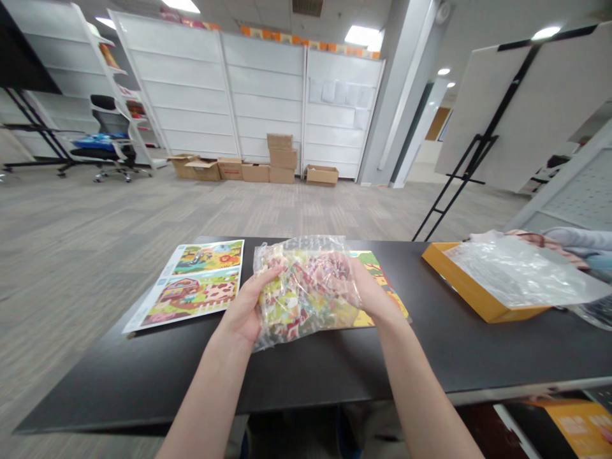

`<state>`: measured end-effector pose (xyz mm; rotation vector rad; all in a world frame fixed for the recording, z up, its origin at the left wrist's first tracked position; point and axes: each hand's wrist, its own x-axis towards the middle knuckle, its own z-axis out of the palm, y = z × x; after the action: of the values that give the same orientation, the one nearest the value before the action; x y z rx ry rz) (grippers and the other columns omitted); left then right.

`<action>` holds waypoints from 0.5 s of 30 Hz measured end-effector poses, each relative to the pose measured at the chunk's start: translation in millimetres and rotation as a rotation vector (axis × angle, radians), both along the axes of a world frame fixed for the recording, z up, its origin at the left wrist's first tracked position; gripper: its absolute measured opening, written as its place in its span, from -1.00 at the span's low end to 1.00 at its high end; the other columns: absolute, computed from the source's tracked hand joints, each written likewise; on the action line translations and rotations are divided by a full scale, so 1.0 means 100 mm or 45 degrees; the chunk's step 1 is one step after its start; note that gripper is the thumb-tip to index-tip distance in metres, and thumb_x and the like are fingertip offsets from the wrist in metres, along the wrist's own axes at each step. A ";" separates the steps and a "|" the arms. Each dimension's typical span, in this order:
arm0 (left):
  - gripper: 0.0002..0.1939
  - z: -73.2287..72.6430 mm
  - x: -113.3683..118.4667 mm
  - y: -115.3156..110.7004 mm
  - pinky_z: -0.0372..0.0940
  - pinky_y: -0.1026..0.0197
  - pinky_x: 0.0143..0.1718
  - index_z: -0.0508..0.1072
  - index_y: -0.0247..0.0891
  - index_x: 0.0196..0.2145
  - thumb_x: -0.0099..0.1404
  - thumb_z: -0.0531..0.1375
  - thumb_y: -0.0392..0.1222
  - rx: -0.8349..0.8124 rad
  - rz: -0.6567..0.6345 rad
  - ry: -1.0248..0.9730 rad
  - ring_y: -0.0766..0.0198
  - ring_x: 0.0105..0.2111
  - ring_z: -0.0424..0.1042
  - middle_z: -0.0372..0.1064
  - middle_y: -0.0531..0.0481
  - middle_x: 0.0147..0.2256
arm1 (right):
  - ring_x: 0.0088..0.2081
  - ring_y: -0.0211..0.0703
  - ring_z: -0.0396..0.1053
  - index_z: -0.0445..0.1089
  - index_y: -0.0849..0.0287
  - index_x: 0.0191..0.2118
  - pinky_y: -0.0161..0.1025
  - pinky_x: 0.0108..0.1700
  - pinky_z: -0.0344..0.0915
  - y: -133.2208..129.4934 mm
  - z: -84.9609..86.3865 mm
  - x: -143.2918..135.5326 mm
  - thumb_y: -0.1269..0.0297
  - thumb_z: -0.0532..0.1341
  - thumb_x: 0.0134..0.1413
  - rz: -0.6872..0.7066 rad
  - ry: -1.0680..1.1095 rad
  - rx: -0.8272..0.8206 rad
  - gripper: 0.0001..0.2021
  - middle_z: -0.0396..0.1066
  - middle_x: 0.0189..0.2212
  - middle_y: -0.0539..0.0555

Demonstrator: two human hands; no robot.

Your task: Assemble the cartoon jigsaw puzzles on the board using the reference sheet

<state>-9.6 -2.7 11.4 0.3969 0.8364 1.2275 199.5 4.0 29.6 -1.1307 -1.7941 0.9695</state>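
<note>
A clear plastic bag (301, 299) full of small colourful pieces, which look like jigsaw pieces, is held up over the black table. My left hand (251, 303) grips its left edge, thumb on top of the plastic. At the bag's right side is my right hand (361, 280), its fingers partly covered by the crinkled plastic; whether they are inside the bag or behind it I cannot tell. Beneath and to the right of the bag lies a bright picture board (382, 287), partly hidden. Left of my hands rests a sheet with two cartoon animal pictures (205, 280).
On the table's (329, 376) right side stands a yellow box (482, 296) with clear plastic wrapping (521, 268) over it. Folded cloth (574, 239) lies behind. Cardboard boxes (282, 156) line white shelving across the floor. A whiteboard stand (471, 166) is at the right.
</note>
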 end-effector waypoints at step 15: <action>-0.61 0.15 -0.30 0.02 0.59 0.04 -0.23 0.47 -0.31 0.07 0.27 0.27 -0.34 -0.062 0.120 -0.038 0.07 -0.36 0.65 0.63 -0.15 -0.26 | -0.41 -0.14 0.46 0.49 0.19 -0.09 -0.28 -0.48 0.37 -0.05 -0.05 1.07 0.09 0.43 -0.17 -0.548 -0.017 -0.273 -0.52 0.52 -0.38 0.07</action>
<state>-40.0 -1.2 26.1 0.3017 0.8655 1.2951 306.6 -1.0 24.8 -1.5800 -1.3937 0.9039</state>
